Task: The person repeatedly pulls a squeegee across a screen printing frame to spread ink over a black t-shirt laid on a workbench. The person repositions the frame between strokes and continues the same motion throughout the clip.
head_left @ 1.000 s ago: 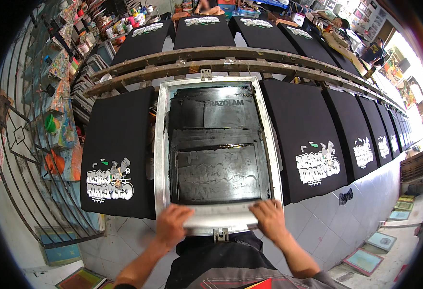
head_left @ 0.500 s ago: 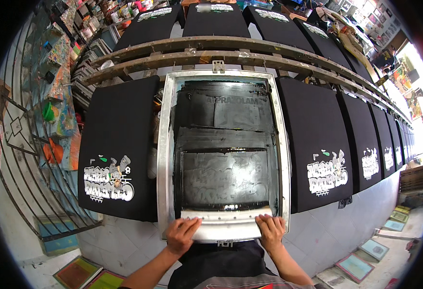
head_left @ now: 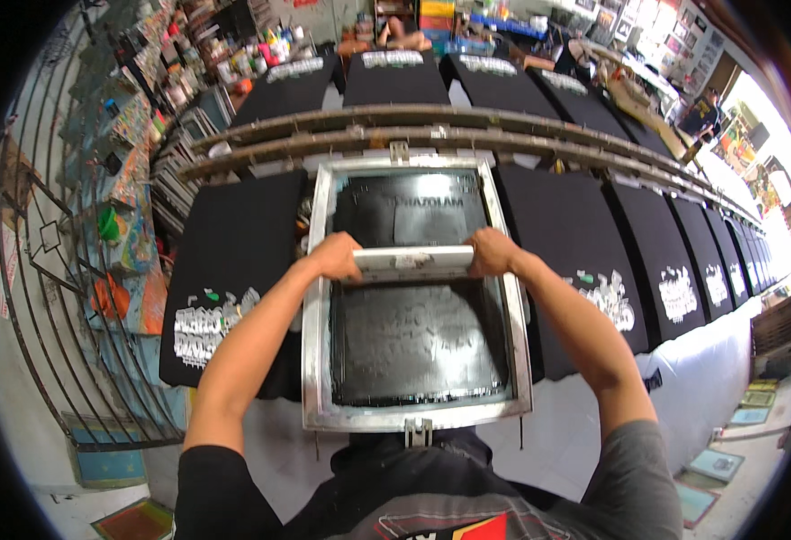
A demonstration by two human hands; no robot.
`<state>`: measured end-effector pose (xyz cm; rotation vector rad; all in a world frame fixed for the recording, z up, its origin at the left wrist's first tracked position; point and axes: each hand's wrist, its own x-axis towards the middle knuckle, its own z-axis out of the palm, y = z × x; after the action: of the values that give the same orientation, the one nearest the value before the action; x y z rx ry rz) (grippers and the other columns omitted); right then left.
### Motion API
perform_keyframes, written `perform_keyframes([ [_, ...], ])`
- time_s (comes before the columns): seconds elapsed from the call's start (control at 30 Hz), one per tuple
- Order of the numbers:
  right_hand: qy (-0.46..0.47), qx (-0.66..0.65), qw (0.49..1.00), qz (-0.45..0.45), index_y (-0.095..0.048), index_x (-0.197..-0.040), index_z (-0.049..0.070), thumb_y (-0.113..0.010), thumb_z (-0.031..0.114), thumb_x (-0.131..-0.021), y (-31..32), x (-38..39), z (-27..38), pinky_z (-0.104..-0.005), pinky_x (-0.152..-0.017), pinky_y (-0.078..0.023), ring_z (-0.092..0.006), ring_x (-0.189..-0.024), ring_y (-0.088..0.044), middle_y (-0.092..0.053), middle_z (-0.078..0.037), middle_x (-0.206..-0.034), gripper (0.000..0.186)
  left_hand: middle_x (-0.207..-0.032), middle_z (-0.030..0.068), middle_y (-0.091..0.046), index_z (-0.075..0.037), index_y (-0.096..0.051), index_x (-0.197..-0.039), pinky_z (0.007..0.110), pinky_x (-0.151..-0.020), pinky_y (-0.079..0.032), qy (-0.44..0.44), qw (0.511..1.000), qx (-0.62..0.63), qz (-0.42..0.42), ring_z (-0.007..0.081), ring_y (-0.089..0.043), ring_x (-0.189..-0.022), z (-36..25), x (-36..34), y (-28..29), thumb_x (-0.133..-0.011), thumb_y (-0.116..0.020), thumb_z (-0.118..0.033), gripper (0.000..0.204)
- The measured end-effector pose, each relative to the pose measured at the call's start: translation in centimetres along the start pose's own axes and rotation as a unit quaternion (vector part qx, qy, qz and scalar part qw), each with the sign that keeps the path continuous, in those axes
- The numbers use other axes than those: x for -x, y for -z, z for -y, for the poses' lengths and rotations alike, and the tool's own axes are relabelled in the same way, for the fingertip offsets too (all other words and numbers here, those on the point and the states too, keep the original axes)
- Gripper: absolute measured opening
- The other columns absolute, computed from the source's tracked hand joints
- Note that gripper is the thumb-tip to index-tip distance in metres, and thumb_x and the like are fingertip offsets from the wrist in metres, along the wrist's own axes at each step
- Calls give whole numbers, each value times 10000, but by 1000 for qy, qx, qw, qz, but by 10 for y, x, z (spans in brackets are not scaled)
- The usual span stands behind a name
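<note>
My left hand (head_left: 334, 257) and my right hand (head_left: 492, 252) grip the two ends of a pale metal squeegee (head_left: 413, 260), which lies across the middle of a printing screen. The screen has an aluminium frame (head_left: 312, 360) and a dark, glossy ink-covered mesh (head_left: 413, 346) with a faint graphic in its lower half, nearest me. Metal clamps hold it at top and bottom, between boards dressed in black shirts, the left one (head_left: 233, 234) and the right one (head_left: 557, 225) carrying white printed graphics low on their fronts.
More shirt-covered boards (head_left: 400, 85) line the far side of wooden rails (head_left: 323, 126) and continue rightward. A barred metal gate (head_left: 44, 270) and cluttered shelves (head_left: 175, 85) stand at left. Loose screens (head_left: 715, 463) lie at lower right. Other people (head_left: 697, 112) are visible in the background.
Both my hands have moved from the near edge of the screen forward to its middle, carrying the squeegee away from me. My forearms are now stretched out over the screen's sides.
</note>
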<state>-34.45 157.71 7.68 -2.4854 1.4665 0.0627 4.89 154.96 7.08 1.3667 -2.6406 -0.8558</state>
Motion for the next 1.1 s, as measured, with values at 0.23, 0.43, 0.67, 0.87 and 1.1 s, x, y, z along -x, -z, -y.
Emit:
perform_keyframes([
  [0.23, 14, 78, 992, -94, -795, -1194, 157, -887, 216, -783, -27, 156, 98, -495, -1096, -489, -279, -1197, -706, -744, -65, -1184, 426, -1168, 105, -798, -127, -843, -1207, 458, -991, -611, -9, 989, -28, -143, 331, -740, -1110, -87, 150, -59, -741, -871, -91, 468],
  [0.43, 5, 64, 966, -251, -776, -1301, 164, -740, 199, -937, -127, 271, 179, -525, -1143, -464, -231, -1134, -671, -708, -15, -1186, 367, -1270, 34, -723, -120, -798, -1373, 464, -1021, -535, -76, 970, -57, -222, 299, -639, -1172, -121, 264, -176, -687, -827, -64, 689],
  [0.67, -4, -34, 993, -112, -591, -1553, 133, -848, 248, -770, -142, 295, 184, -570, -1251, -366, -307, -1346, -579, -631, -95, -1403, 832, -1373, 82, -675, -90, -633, -1554, 536, -1118, -445, -91, 976, -7, -197, 346, -619, -1230, -119, 277, -192, -686, -870, -302, 924],
  [0.87, -206, -119, 921, -309, -577, -1538, 0, -849, 431, -910, -131, 306, 172, -584, -1160, -434, -422, -1367, -548, -603, -247, -1410, 809, -1327, 201, -696, 12, -648, -1428, 510, -1079, -475, 191, 880, 117, -420, 403, -644, -1257, -93, 297, -203, -996, -761, -533, 705],
  [1.1, -472, -330, 798, -181, -569, -1548, -91, -581, 580, -1133, -143, 279, 135, -549, -1098, -537, -534, -1300, -694, -724, -379, -1356, 789, -698, 144, -594, 81, -647, -833, 443, -715, -473, 387, 824, 292, -295, 248, -571, -726, -56, 300, -222, -1151, -559, -623, 778],
])
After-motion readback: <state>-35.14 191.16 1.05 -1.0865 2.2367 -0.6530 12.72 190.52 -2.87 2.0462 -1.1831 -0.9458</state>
